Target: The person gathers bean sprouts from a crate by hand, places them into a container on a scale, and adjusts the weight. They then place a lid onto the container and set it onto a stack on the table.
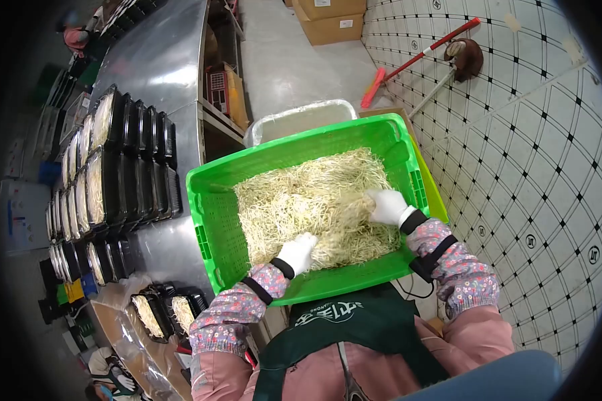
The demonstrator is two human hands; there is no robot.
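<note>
A bright green plastic crate (214,200) sits in front of me, holding a heap of pale bean sprouts (308,194). My left hand (297,252), in a white glove, presses into the near edge of the heap with its fingers closed on sprouts. The white-gloved right hand (386,205) grips a clump of sprouts at the right side of the pile. Both forearms wear floral sleeve covers, and a dark green apron hangs below.
Stacks of black trays (130,160) filled with sprouts line the metal table (160,60) to the left. Two filled trays (167,313) lie near my left elbow. A clear-lined bin (294,120) stands behind the crate. Brooms (415,60) and cardboard boxes (328,20) rest on the floor beyond.
</note>
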